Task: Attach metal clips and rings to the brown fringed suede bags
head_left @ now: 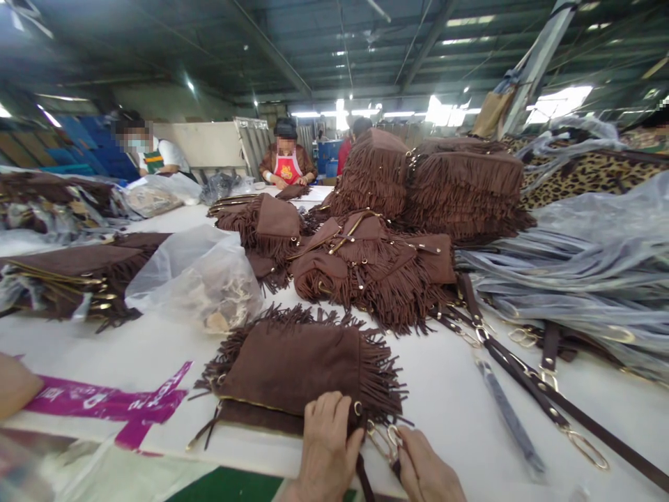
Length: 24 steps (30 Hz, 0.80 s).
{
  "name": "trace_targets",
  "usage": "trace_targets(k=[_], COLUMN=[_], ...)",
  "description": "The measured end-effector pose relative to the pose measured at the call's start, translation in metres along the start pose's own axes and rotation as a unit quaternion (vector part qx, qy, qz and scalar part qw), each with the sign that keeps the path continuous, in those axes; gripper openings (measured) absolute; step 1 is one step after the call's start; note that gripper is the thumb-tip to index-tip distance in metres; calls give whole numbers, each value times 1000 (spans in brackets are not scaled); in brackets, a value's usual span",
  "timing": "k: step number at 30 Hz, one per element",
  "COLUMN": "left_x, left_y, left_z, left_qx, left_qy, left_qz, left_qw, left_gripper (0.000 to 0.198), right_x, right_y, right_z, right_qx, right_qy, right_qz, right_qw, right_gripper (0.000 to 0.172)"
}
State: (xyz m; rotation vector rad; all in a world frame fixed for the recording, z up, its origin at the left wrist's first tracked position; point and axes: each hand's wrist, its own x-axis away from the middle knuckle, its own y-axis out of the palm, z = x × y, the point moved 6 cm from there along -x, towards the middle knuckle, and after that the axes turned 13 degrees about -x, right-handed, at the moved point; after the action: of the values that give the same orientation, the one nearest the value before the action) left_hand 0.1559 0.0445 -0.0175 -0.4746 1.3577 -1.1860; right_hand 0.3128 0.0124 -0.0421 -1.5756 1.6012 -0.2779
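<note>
A brown fringed bag (297,362) lies flat on the white table in front of me, its zipped edge towards me. My left hand (329,443) is closed on the bag's near right corner, thumb beside a small gold ring (358,408). Just to the right, my right hand (426,467) pinches a gold oval clasp (393,436) at the end of a dark brown strap (364,477). The clasp is close to the ring; whether the two touch I cannot tell. Part of the strap is hidden below my hands.
More fringed bags (376,272) are heaped behind, with tall stacks (465,188) beyond. Loose straps (527,376) and a plastic-wrapped strip (509,418) lie right. A clear plastic bag (198,279) and purple tape (104,401) are left, near another person's hand (15,387). Co-workers (286,164) sit across.
</note>
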Motion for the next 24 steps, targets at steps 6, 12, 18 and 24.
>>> trace_targets(k=[6, 12, 18, 24], left_x=[-8, -11, -10, -8], left_y=[13, 14, 13, 19], left_z=[4, 6, 7, 2], left_qx=[46, 87, 101, 110], left_qy=[-44, -30, 6, 10], left_qz=[20, 42, 45, 42], left_qw=[998, 995, 994, 993], left_gripper=[13, 15, 14, 14], right_x=[-22, -41, -50, -47], right_y=[1, 23, 39, 46], right_z=[-7, -13, -19, -18], right_qx=[107, 196, 216, 226], right_qy=[-29, -73, -103, -105], right_qz=[-8, -18, -30, -25], right_qw=[994, 978, 970, 968], right_gripper=[28, 19, 25, 30])
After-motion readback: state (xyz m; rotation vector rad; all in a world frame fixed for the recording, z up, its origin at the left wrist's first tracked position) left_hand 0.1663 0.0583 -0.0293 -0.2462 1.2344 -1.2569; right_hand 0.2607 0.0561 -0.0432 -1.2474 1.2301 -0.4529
